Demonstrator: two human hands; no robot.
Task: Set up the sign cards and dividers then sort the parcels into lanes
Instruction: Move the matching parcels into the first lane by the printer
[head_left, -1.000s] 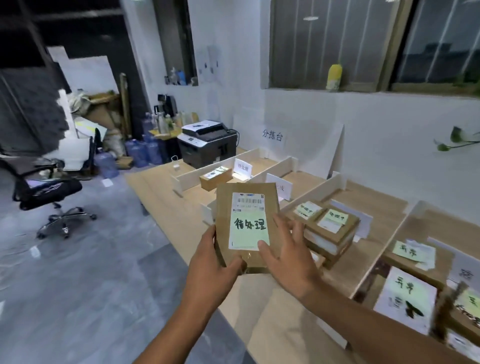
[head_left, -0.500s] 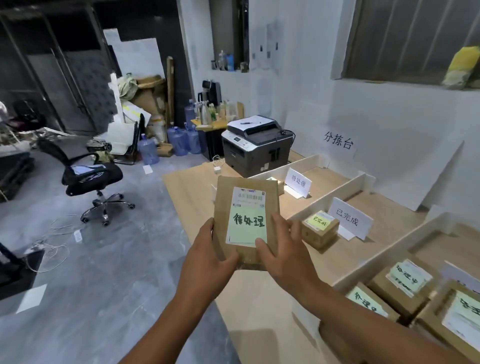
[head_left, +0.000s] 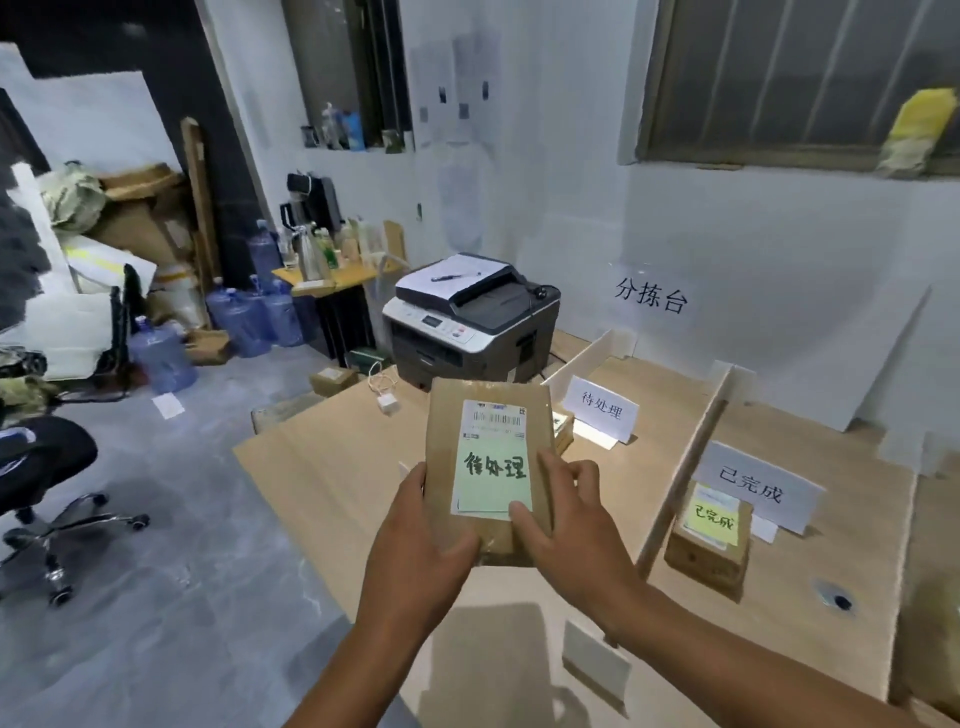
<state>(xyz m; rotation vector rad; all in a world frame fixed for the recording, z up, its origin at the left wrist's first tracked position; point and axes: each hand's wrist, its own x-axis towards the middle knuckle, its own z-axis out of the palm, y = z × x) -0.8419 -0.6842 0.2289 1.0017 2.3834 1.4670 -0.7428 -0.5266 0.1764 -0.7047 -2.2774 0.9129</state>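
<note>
Parcel (head_left: 488, 462) had come left to the 待处理 lane (head_left: 660, 395), gripped by left hand (head_left: 415, 551) and right hand (head_left: 566, 525); 已完成 lane (head_left: 800, 587) held one box (head_left: 709, 535)

Bare left hand (head_left: 418, 548), bare right hand (head_left: 576, 527)

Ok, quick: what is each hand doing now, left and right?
Left hand: holds the parcel at its left edge.
Right hand: holds the same parcel at its right edge.

Sign card (head_left: 602, 412) stands in lane (head_left: 660, 395); divider (head_left: 687, 462) alongside.
</note>
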